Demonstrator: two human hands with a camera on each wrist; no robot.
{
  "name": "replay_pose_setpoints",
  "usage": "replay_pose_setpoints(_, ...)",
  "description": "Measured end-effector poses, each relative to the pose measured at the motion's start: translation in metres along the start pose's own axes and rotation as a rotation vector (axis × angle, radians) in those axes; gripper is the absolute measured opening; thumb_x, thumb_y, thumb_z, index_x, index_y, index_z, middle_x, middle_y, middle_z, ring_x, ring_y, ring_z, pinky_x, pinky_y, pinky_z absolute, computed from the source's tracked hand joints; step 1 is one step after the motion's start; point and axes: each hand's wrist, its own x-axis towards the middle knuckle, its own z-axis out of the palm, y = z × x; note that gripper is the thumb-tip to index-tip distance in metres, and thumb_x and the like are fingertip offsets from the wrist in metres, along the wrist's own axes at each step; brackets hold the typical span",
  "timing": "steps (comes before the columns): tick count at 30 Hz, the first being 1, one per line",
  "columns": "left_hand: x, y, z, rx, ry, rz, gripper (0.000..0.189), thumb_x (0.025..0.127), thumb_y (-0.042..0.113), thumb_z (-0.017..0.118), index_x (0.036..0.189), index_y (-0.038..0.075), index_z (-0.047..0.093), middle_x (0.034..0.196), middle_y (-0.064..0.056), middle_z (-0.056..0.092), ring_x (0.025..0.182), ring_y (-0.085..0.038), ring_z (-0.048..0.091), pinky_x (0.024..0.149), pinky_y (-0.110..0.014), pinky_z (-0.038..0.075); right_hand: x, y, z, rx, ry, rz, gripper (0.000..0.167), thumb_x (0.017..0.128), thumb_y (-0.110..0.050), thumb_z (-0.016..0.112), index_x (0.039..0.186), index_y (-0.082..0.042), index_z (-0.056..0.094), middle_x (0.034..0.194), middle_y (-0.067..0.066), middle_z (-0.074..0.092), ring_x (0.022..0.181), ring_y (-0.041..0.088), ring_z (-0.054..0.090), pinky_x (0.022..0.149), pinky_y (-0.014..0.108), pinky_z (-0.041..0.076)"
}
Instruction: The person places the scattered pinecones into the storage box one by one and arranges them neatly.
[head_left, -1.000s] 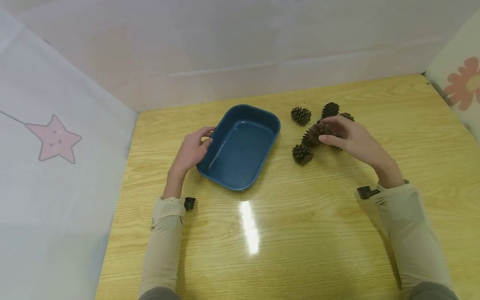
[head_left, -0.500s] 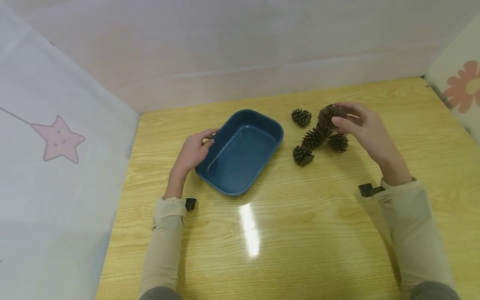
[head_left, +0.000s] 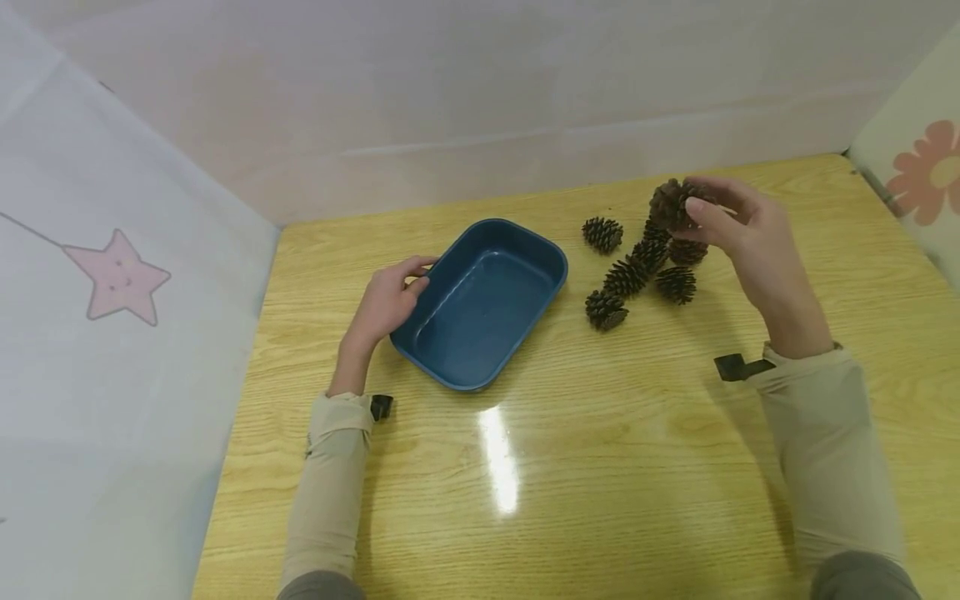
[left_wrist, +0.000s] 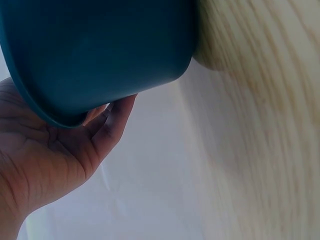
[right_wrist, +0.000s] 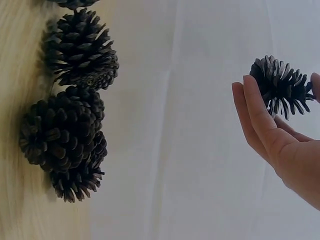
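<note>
My left hand (head_left: 386, 304) holds the left side of a deep blue rectangular tub (head_left: 487, 317), which stands on the table with nothing in it. Seen from the left wrist, the fingers bend under the rim against the outer wall (left_wrist: 120, 55); the thumb is mostly hidden there. At the right, my right hand (head_left: 753, 233) pinches a brown pine cone (head_left: 670, 205) between thumb and fingers, raised above the table. The right wrist view shows this held cone (right_wrist: 280, 85) well apart from the others. Several more pine cones (head_left: 627, 276) lie clustered below and left of that hand.
One pine cone (head_left: 602, 235) lies a little apart, between the tub and the cluster. The wood-grain table (head_left: 600, 467) ends at a pale cloth wall (head_left: 450, 108) behind. Another cloth wall (head_left: 112, 400) with a pink star stands on the left. Each wrist carries a small black device.
My right hand has lifted the pine cone up and to the right, away from the cluster, uncovering the cones beneath. The tub has shifted slightly in view; my left hand stays at its side.
</note>
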Motion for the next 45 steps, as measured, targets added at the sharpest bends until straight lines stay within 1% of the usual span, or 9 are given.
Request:
replay_pose_setpoints(4,-0.002,-0.001,-0.002,-0.010,-0.012,-0.016,0.038,0.111,0.015,0.051,0.148,0.010,0.058,0.137,-0.022,0.063,0.110,-0.038,0.067,0.089,-0.052,0.056,0.002,-0.003,0.005,0.048,0.009,-0.025,0.046,0.101,-0.009,0.069,0.141,0.008,0.056,0.130,0.013,0.058,0.108,0.020,0.067,0.088,0.025,0.059)
replay_pose_setpoints(8,-0.003,-0.003,-0.004,-0.034,-0.027,-0.030,0.038,0.111,0.017,0.051,0.148,0.010,0.057,0.138,-0.021,0.062,0.109,-0.037,0.066,0.090,-0.051,0.055,0.003,-0.007,0.009,0.051,0.021,-0.029,0.043,0.100,-0.010,0.070,0.139,0.006,0.059,0.130,0.014,0.058,0.106,0.021,0.068,0.087,0.025,0.059)
replay_pose_setpoints(14,-0.005,-0.005,-0.007,-0.078,-0.025,-0.007,0.039,0.110,0.015,0.051,0.148,0.007,0.055,0.139,-0.019,0.062,0.113,-0.038,0.064,0.092,-0.052,0.054,0.006,-0.010,0.016,0.097,0.035,-0.049,0.039,0.099,-0.008,0.071,0.135,0.004,0.062,0.128,0.015,0.060,0.107,0.023,0.068,0.086,0.026,0.060)
replay_pose_setpoints(18,-0.006,-0.006,-0.007,-0.074,-0.029,-0.002,0.037,0.110,0.012,0.052,0.146,0.007,0.058,0.137,-0.020,0.062,0.114,-0.038,0.064,0.093,-0.051,0.055,0.007,-0.011,0.021,0.148,0.031,-0.085,0.034,0.099,-0.003,0.069,0.131,0.006,0.064,0.125,0.018,0.061,0.110,0.025,0.067,0.087,0.029,0.060)
replay_pose_setpoints(22,-0.007,-0.006,-0.006,-0.066,-0.034,-0.002,0.036,0.109,0.011,0.052,0.145,0.008,0.059,0.135,-0.021,0.063,0.110,-0.038,0.066,0.089,-0.049,0.055,0.008,-0.010,0.026,0.191,0.020,-0.091,0.032,0.099,-0.001,0.068,0.129,0.007,0.065,0.126,0.018,0.062,0.113,0.027,0.066,0.088,0.031,0.060)
replay_pose_setpoints(25,-0.008,-0.005,-0.007,-0.067,-0.033,-0.001,0.036,0.109,0.010,0.052,0.144,0.008,0.060,0.135,-0.021,0.063,0.108,-0.038,0.066,0.086,-0.049,0.055,0.009,-0.011,0.029,0.192,0.016,-0.093,0.032,0.099,-0.002,0.068,0.130,0.007,0.065,0.127,0.017,0.062,0.114,0.027,0.064,0.088,0.031,0.060)
replay_pose_setpoints(34,-0.008,-0.005,-0.009,-0.065,-0.036,0.010,0.036,0.109,0.010,0.052,0.144,0.008,0.060,0.136,-0.021,0.063,0.111,-0.038,0.066,0.089,-0.050,0.056,0.013,-0.015,0.041,0.244,0.001,-0.132,0.031,0.099,0.000,0.067,0.128,0.009,0.065,0.130,0.022,0.059,0.120,0.032,0.061,0.089,0.034,0.061)
replay_pose_setpoints(40,-0.008,-0.004,-0.009,-0.054,-0.040,0.011,0.036,0.109,0.010,0.053,0.144,0.007,0.060,0.136,-0.021,0.063,0.110,-0.037,0.066,0.088,-0.049,0.056,0.013,-0.018,0.048,0.241,0.003,-0.141,0.033,0.099,-0.002,0.068,0.129,0.009,0.065,0.129,0.021,0.061,0.117,0.031,0.062,0.090,0.034,0.060)
replay_pose_setpoints(45,-0.008,-0.005,-0.009,-0.060,-0.042,0.004,0.036,0.109,0.010,0.052,0.145,0.008,0.059,0.136,-0.021,0.062,0.110,-0.037,0.066,0.089,-0.050,0.056,0.014,-0.019,0.053,0.243,0.006,-0.161,0.029,0.100,-0.002,0.067,0.127,0.006,0.067,0.128,0.023,0.061,0.115,0.032,0.064,0.088,0.035,0.061)
